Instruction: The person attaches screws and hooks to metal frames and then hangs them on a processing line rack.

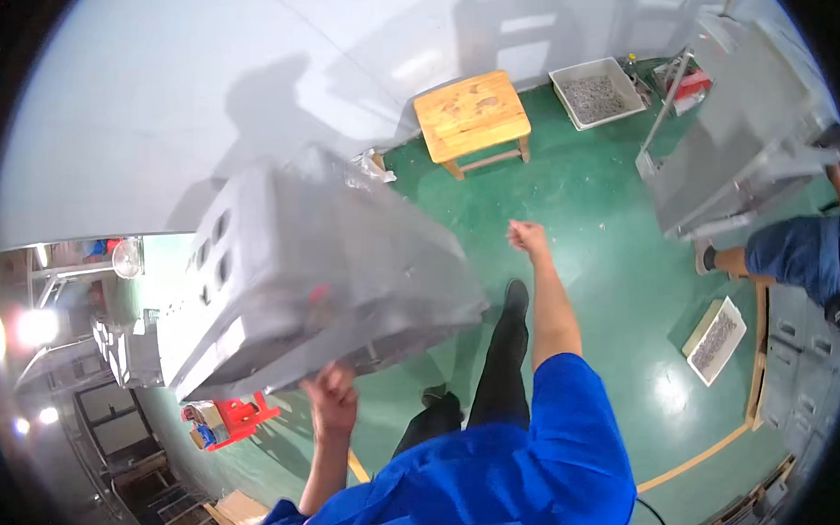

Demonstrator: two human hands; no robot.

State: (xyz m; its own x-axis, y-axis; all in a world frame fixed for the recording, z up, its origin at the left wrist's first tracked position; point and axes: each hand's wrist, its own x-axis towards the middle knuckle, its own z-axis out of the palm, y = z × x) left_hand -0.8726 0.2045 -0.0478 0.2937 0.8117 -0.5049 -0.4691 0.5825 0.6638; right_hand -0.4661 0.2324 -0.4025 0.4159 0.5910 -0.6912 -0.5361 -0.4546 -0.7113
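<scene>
A large grey box-shaped housing [364,255] with oval holes in one side fills the left of the view, slightly blurred. My left hand [332,400] is at its near lower edge, fingers curled. Whether they grip the edge or something small is hidden. Over the green floor, to the right of the housing, my right hand [528,237] is held out with its fingers closed and nothing visible in them.
A wooden stool [475,112] and a white tray of small grey pieces [559,80] stand by the wall. At right are another grey housing [739,131], a co-worker's leg [730,261] and a second tray [732,308]. A red stool [245,421] stands at lower left.
</scene>
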